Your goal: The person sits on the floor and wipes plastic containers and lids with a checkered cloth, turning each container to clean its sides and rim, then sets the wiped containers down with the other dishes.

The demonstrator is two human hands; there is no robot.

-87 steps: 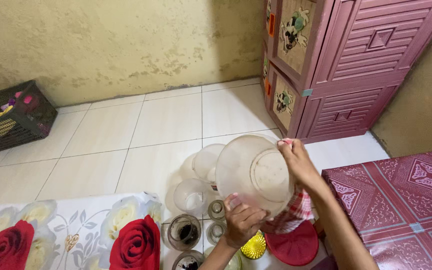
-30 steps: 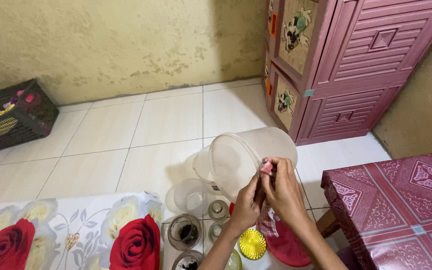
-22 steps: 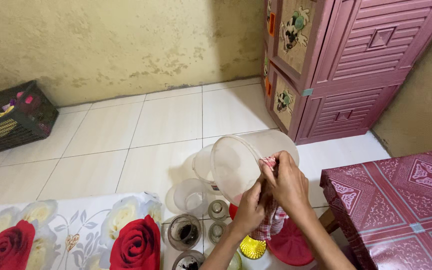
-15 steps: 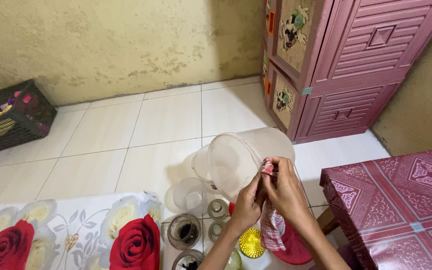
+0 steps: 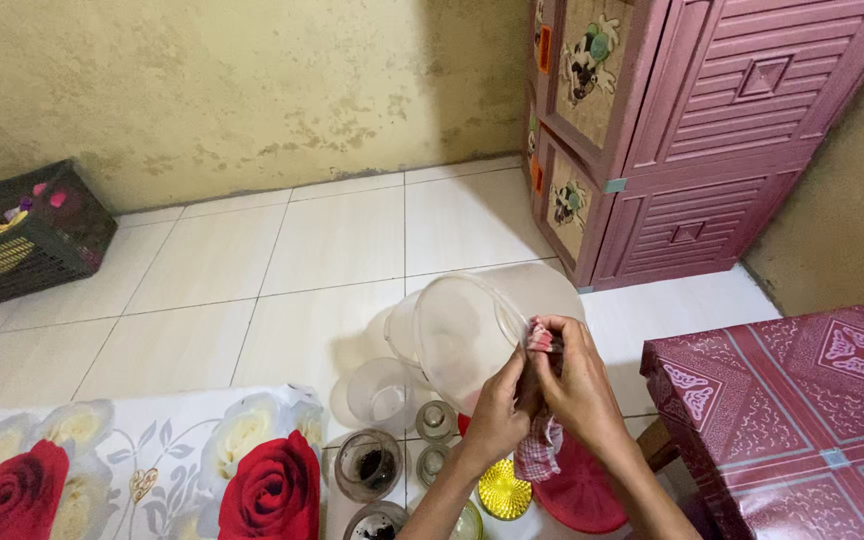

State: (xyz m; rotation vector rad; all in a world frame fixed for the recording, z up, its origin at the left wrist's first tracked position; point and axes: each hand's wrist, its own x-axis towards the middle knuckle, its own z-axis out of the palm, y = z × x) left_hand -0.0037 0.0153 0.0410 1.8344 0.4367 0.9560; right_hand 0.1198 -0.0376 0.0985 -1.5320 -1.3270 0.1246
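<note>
Centrally, low in the frame, my left hand (image 5: pixel 497 410) and right hand (image 5: pixel 577 385) meet at the rim of a clear plastic container (image 5: pixel 482 325) held on its side, mouth toward me. Both hands are closed: fingers pinch a red checked cloth (image 5: pixel 537 450) against the rim, and the cloth's tail hangs below.

Beneath the container, on the white tiled floor (image 5: pixel 332 240), stand small glass jars (image 5: pixel 367 465), an empty plastic cup (image 5: pixel 380 392), a yellow lid (image 5: pixel 504 490) and a red lid (image 5: pixel 582 490).

A rose-patterned cloth (image 5: pixel 132 470) lies lower left, a dark basket (image 5: pixel 22 235) upper left, a maroon cabinet (image 5: pixel 692 140) upper right, a patterned table (image 5: pixel 812 400) lower right.

Risk, as I judge it: the grip is only at the rim, so a slip could drop the container onto the jars below.
</note>
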